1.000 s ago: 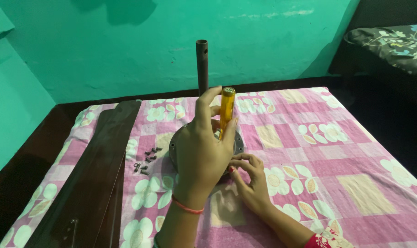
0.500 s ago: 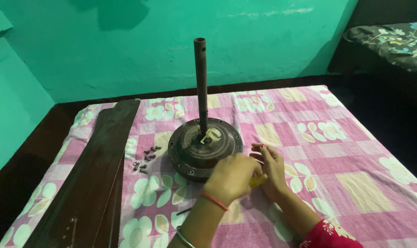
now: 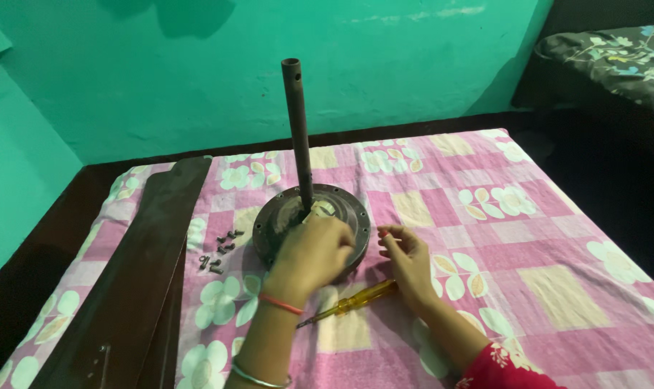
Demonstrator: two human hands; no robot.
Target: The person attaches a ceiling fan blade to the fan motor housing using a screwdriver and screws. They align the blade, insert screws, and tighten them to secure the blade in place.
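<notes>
Hands at fan motor (image 3: 280,220), left hand (image 3: 314,253) on it, right hand (image 3: 408,261) beside screwdriver (image 3: 352,302)

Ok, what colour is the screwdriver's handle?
Translucent yellow-orange; the screwdriver lies on the bedsheet, seen from the head camera.

Dull metal motor housing (image 3: 284,220), glossy plastic screwdriver handle (image 3: 366,296), printed cloth (image 3: 485,216)

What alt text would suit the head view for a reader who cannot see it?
The left hand rests on a round fan motor with an upright rod, on a pink floral sheet. The right hand lies beside it, a yellow screwdriver between the wrists. Screws and fan blades lie left.
</notes>
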